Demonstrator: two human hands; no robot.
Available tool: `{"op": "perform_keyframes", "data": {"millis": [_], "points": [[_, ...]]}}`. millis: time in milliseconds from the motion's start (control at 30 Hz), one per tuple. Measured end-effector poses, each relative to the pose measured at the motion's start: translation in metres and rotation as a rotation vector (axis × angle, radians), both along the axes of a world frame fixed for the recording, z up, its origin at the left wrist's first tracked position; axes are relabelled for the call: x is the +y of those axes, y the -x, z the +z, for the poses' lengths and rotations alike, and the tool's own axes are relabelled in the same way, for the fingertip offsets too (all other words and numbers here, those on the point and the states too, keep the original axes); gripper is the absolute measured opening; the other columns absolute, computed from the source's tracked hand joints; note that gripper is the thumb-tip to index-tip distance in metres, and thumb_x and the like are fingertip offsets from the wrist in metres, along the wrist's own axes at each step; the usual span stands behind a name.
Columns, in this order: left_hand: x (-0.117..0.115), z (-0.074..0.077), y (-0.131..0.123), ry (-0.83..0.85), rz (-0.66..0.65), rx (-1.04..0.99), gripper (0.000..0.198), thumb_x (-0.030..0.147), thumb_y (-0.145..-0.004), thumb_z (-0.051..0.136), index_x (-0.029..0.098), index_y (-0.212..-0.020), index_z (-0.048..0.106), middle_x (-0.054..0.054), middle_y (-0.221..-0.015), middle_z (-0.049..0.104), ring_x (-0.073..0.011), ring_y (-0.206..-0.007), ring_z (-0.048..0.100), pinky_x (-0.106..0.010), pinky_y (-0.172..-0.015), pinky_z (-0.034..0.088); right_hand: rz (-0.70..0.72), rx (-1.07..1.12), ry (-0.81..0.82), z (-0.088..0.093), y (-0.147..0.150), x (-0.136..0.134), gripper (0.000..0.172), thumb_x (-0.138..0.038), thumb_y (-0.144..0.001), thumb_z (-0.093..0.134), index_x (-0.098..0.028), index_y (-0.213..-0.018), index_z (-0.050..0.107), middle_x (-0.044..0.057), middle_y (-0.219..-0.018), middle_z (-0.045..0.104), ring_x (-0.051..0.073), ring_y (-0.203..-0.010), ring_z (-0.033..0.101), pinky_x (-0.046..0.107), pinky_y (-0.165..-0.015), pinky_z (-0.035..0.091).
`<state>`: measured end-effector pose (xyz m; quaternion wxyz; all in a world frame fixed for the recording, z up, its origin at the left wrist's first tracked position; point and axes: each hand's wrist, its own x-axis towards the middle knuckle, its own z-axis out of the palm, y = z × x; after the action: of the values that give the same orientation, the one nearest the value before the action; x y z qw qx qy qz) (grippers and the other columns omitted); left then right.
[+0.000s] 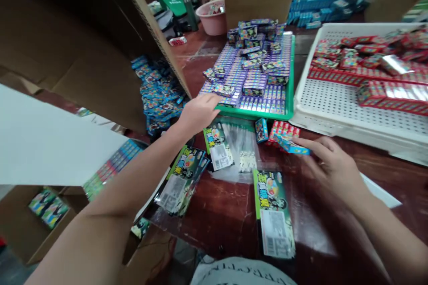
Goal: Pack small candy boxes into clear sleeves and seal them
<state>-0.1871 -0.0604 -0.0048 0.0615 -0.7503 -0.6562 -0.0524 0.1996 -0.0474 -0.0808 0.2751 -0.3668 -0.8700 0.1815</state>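
My left hand (pixel 199 113) reaches over the near left corner of a green tray (pixel 290 80) filled with small purple candy boxes (pixel 230 69). Its thumb and fingers are apart, close to a purple box lying on top; no held thing shows. My right hand (pixel 334 167), slightly blurred, pinches a small blue candy box (pixel 294 146) by its near end. That box is just above a short row of red boxes (pixel 284 128). Another blue box (pixel 261 130) stands left of the row. A printed pouch (pixel 274 213) lies flat on the table between my forearms.
Clear plastic pouches (pixel 242 142) and a stack of printed pouches (pixel 182 180) lie near my left forearm. A white perforated tray (pixel 334 98) of red boxes stands right. Blue packs (pixel 158 91) are heaped beside a large cardboard carton (pixel 83 44). A pink tub (pixel 212 20) stands behind.
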Motion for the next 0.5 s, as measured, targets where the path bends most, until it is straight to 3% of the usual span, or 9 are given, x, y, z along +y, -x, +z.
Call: {"op": "perform_keyframes", "data": {"millis": [100,200,233,300,333,400,500], "points": [[0.051,0.003,-0.023,0.051,-0.156,0.043,0.057,0.020,-0.091,0.056,0.014,-0.147,0.048,-0.013,-0.154,0.048,-0.0320,-0.140,0.042,-0.047,-0.118,0.031,0.039,0.050,0.306,0.012,-0.038,-0.022,0.037,-0.037,-0.100,0.054,-0.026,-0.135,0.056,0.008,-0.115,0.070,0.021,-0.091,0.070,0.032,-0.075,0.057],[0.094,0.003,-0.019,0.112,-0.099,0.189,0.067,0.029,-0.084,0.066,0.010,-0.145,0.049,-0.017,-0.145,0.055,-0.0411,-0.134,0.046,-0.054,-0.112,0.033,0.052,0.088,0.540,0.016,-0.080,-0.049,0.044,-0.043,-0.094,0.063,-0.027,-0.133,0.052,0.009,-0.124,0.068,0.025,-0.104,0.069,0.034,-0.085,0.057],[0.105,0.002,-0.013,0.149,-0.092,0.248,0.066,0.041,-0.087,0.063,0.010,-0.144,0.050,-0.015,-0.141,0.059,-0.0423,-0.132,0.047,-0.055,-0.110,0.034,0.025,0.093,0.598,0.015,-0.093,-0.058,0.045,-0.045,-0.091,0.066,-0.027,-0.130,0.052,0.008,-0.120,0.068,0.024,-0.101,0.069,0.034,-0.082,0.058],[0.122,-0.002,-0.002,0.156,-0.125,0.324,0.077,0.061,-0.096,0.025,0.005,-0.145,0.045,-0.012,-0.138,0.057,-0.0425,-0.130,0.046,-0.056,-0.105,0.029,-0.060,0.099,0.659,0.009,-0.113,-0.073,0.039,-0.047,-0.090,0.068,-0.026,-0.119,0.052,0.005,-0.105,0.068,0.021,-0.087,0.068,0.032,-0.073,0.057],[0.127,-0.002,0.002,0.140,-0.105,0.346,0.091,0.067,-0.091,0.008,0.004,-0.144,0.045,-0.012,-0.137,0.056,-0.0420,-0.129,0.046,-0.056,-0.102,0.027,-0.098,0.091,0.670,0.005,-0.122,-0.080,0.036,-0.047,-0.090,0.067,-0.026,-0.115,0.052,0.003,-0.099,0.067,0.020,-0.082,0.065,0.031,-0.070,0.056],[0.127,0.005,0.001,0.116,-0.095,0.373,0.104,0.071,-0.081,-0.007,0.007,-0.147,0.043,-0.011,-0.141,0.052,-0.0412,-0.127,0.045,-0.056,-0.097,0.026,-0.137,0.076,0.681,-0.003,-0.136,-0.089,0.036,-0.045,-0.092,0.066,-0.026,-0.117,0.050,0.003,-0.100,0.065,0.019,-0.081,0.063,0.032,-0.072,0.055],[0.100,0.029,-0.029,-0.042,-0.100,0.266,0.098,0.064,-0.080,-0.005,0.013,-0.149,0.043,-0.006,-0.145,0.047,-0.0389,-0.128,0.042,-0.052,-0.093,0.025,-0.123,0.077,0.734,-0.012,-0.155,-0.093,0.047,-0.045,-0.090,0.068,-0.026,-0.126,0.045,0.004,-0.109,0.063,0.020,-0.089,0.063,0.033,-0.077,0.056]]}}
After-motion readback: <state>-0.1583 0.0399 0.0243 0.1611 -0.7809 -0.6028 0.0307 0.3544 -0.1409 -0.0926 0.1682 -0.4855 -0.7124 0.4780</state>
